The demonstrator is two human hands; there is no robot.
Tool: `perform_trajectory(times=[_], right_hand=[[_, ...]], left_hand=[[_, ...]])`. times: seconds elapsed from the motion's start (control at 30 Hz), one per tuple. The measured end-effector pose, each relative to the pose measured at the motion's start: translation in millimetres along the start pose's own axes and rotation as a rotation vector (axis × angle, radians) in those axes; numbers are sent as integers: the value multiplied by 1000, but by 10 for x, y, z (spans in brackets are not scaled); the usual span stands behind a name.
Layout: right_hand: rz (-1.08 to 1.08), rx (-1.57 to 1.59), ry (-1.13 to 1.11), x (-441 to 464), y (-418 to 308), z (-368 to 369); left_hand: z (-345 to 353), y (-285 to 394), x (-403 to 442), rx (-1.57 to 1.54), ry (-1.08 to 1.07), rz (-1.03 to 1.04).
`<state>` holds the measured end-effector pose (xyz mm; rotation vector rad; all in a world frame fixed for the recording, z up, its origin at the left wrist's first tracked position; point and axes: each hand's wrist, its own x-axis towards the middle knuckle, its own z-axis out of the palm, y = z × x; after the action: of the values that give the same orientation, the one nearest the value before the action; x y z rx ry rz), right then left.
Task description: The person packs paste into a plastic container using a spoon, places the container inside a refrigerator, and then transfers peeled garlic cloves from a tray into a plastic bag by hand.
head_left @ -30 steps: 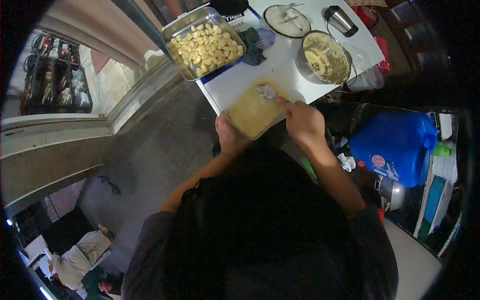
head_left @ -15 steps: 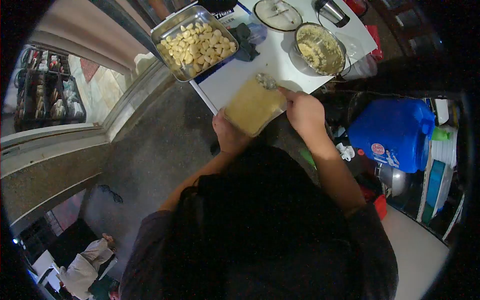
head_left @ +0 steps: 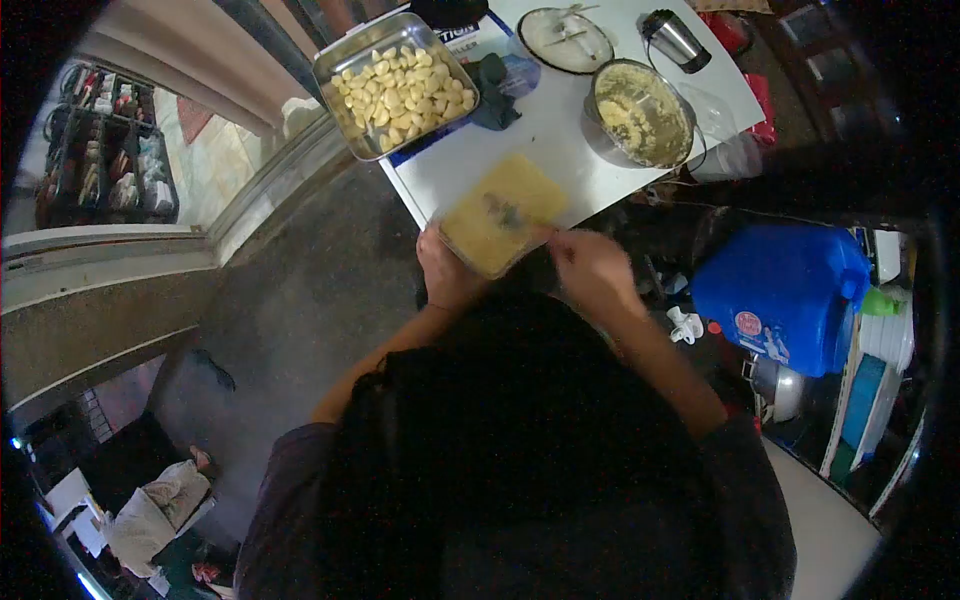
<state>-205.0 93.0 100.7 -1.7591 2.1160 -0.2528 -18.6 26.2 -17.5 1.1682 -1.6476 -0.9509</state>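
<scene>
Left hand (head_left: 446, 272), forearm (head_left: 372, 364) angled to 2 o'clock, grips container (head_left: 490, 273), 12 o'clock in view. Blurred right hand (head_left: 595, 268), at container's 4 o'clock, fingers curled round spoon (head_left: 508, 213) over yellow mixture (head_left: 520, 182).

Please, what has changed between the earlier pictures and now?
The spoon, blurred now, moved from the far edge of the yellow mixture inward, toward the person. The right hand came nearer with it, still holding it. Nothing was let go. The left hand stayed on the container; the pot stayed on the table.
</scene>
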Motion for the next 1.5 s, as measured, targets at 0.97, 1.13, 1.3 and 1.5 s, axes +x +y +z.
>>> perform_trajectory(times=[0.97,1.13,1.3,1.5], right_hand=[[-610,-156,-205,760,337,-322],[-514,-234,-180,826,169,-566],[-773,-278,-139,820,100,-389],[-907,-283,-176,927,4,-402]], left_hand=[[-326,99,190,101,-180,-39],[-329,148,140,142,-126,-57],[-331,268,128,166,-114,-81],[-340,109,136,220,-137,-84]])
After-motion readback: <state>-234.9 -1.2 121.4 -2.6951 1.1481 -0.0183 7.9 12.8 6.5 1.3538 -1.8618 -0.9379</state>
